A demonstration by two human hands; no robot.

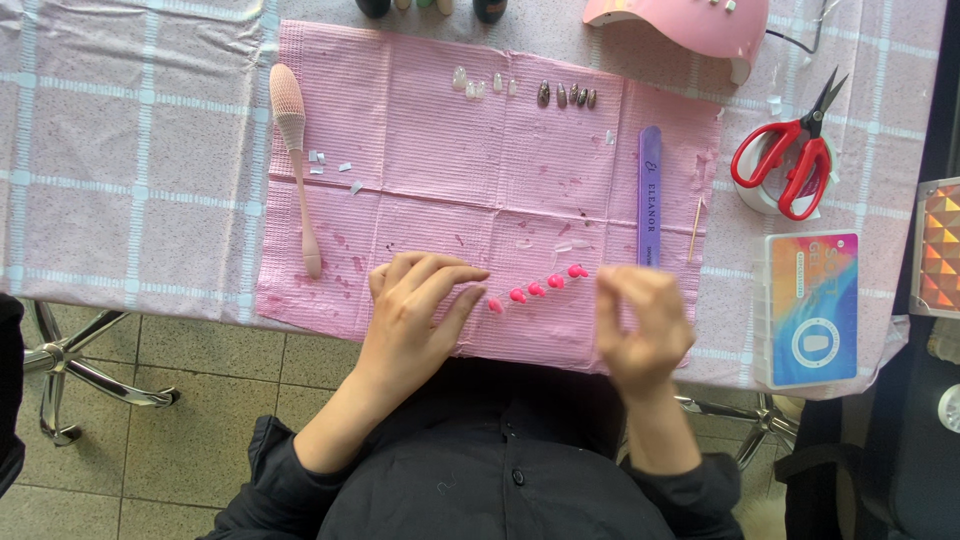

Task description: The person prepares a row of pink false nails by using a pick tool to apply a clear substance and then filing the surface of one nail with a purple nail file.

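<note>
Nearest the camera, the left hand (415, 305) rests palm down on the front edge of a pink paper mat (480, 130), fingers loosely curled and holding nothing, its fingertips just beside a row of 5 bright pink nail tips (537, 288) that runs up to the right across the mat. The right hand (642, 325) hovers at the other end of that row, blurred, fingers curled inward; whether it pinches anything I cannot tell. Just beyond it a purple nail file (650, 195) lies lengthwise on the mat, with a thin wooden stick (694, 230) beside it at the mat's right edge. To the left, a pink long-handled brush (296, 150) lies along the mat's left side, small clear scraps near it. Off the mat to the right sit a clear plastic box with a colourful label (810, 310) and, farther back, red-handled scissors (790, 155). Toward the far edge of the mat are a few clear nail tips (478, 84) and 4 dark ones (566, 96). Farthest off, a pink nail lamp (680, 22) stands on the checked cloth covering the counter (130, 150).
</note>
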